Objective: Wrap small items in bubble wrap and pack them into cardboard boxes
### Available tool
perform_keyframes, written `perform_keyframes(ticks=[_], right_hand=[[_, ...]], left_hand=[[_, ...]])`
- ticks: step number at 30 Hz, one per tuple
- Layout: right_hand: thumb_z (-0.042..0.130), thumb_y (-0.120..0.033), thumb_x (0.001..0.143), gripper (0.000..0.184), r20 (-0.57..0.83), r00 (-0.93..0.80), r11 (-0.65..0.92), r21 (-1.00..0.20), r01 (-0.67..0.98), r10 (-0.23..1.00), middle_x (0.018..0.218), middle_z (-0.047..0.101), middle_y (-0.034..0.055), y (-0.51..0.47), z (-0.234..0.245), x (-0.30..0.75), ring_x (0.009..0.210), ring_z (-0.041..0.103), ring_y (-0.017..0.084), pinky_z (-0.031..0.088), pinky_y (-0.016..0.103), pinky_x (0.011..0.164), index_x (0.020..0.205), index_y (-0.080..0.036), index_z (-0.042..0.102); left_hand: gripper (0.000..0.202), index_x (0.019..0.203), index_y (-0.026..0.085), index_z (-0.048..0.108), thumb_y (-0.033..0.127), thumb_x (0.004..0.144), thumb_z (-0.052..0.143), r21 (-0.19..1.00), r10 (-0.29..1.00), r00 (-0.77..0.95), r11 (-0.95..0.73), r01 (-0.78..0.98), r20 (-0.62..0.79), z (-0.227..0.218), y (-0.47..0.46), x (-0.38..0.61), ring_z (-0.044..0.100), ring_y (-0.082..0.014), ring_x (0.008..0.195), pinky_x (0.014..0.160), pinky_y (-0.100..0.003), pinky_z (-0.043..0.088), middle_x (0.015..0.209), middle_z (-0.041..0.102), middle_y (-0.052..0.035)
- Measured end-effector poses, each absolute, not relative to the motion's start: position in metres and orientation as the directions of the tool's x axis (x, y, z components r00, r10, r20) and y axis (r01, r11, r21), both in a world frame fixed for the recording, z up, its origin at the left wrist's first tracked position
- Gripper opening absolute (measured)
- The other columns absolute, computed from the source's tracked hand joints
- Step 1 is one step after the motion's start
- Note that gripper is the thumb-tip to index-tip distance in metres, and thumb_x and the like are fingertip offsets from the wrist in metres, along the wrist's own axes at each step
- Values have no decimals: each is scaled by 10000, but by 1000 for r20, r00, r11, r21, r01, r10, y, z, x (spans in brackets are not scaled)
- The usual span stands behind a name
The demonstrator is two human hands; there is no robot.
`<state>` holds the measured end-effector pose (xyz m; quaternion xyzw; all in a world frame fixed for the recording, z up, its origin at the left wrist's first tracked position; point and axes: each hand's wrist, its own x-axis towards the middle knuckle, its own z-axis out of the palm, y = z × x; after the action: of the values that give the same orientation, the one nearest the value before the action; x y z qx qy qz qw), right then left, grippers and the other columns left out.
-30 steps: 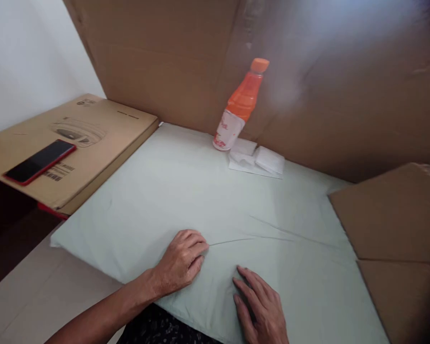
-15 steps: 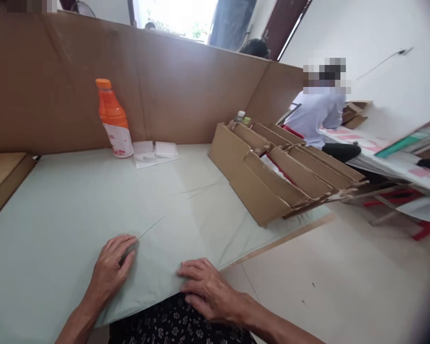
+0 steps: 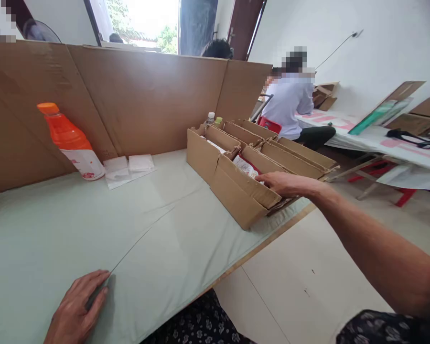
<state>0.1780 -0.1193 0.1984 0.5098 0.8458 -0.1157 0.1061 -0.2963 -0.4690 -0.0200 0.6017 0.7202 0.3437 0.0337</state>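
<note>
My left hand [image 3: 79,306] rests on the pale green table cover [image 3: 139,243] near the front, fingers stretched out and thumb apart, with nothing visible in it. A thin line in the cover runs away from its fingertips. At the right, my right hand [image 3: 281,184] reaches over the wall of a divided cardboard box [image 3: 236,191]. Its fingers are stretched out into the near compartment, beside white-and-red packets [image 3: 244,166]; the thumb and lower fingers are partly hidden, and no grip on a packet shows.
An orange-capped bottle [image 3: 75,143] and flat white packets [image 3: 129,167] stand by the cardboard partition [image 3: 146,95]. Small bottles [image 3: 210,117] show behind the box. A person in a white shirt [image 3: 288,100] sits at another table [image 3: 365,138]. The table's edge runs along the right.
My right hand has moved from the table's front edge to the box at the right and into a compartment. My left hand stays on the cover. The view has shifted.
</note>
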Motion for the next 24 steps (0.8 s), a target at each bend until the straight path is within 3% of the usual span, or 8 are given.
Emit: perform_keyframes(ticks=[2,4,9,12,16,19,22,24], right_hand=[[634,-367,867,311,-371,-418,465,42,885,829,966,767,128,-121,191,169,862,715,284,421,319,673,1116,-202,720],[487,-328,956,356,-368,-369,446,148,883,853,1045,755,176,-125,185,162,943,717,325,421,349,705,1236,-195,662],[421,-268,973,425,-390,-326,421,189,887,861,1121,746,184,-126,181,160,1001,715,330,412,351,727,1367,-206,567],[437,-257,963,395,-435,-305,412,176,894,847,1083,754,167,-122,185,161,981,712,313,391,334,695,1317,-217,609],[477,-273,945,254,-390,-384,466,140,874,837,932,749,123,-121,202,168,846,688,257,360,309,650,1033,-207,706],[525,-375,942,244,-226,-468,482,9,876,855,782,712,74,-134,227,177,710,628,211,361,303,635,897,-193,682],[525,-492,958,340,-38,-560,540,-215,814,828,670,658,27,-160,252,170,607,563,167,366,290,597,878,-195,670],[538,-486,969,338,-16,-692,649,-332,684,721,664,651,9,-178,263,154,595,553,142,366,274,581,860,-201,682]], left_hand=[[207,1052,418,722,454,918,569,551,919,-276,80,831,283,-9,-460,-291,772,-263,945,759,-390,672,1057,785,88],[203,1071,397,728,422,918,597,536,944,-187,14,844,271,6,-443,-281,782,-234,900,699,-318,667,1051,794,82],[205,1102,280,721,298,943,593,465,872,111,-357,810,477,44,-374,-225,773,-179,840,705,-241,635,983,801,-7],[219,1114,242,699,193,939,578,469,826,250,-506,724,505,61,-332,-181,755,-171,854,745,-260,622,966,789,-29],[278,1149,225,676,112,928,551,514,783,322,-601,613,532,85,-293,-134,721,-195,987,839,-326,608,1093,747,-78],[383,1287,240,616,117,930,560,547,775,285,-609,575,564,108,-275,-111,656,-223,1192,953,-375,586,1309,657,-119],[743,1560,254,343,236,897,677,608,768,181,-607,512,615,129,-261,-92,458,-299,1450,1095,-471,514,1600,399,-175],[932,1620,252,196,300,862,736,652,763,134,-618,440,633,136,-254,-84,405,-322,1485,1126,-490,483,1665,285,-191]])
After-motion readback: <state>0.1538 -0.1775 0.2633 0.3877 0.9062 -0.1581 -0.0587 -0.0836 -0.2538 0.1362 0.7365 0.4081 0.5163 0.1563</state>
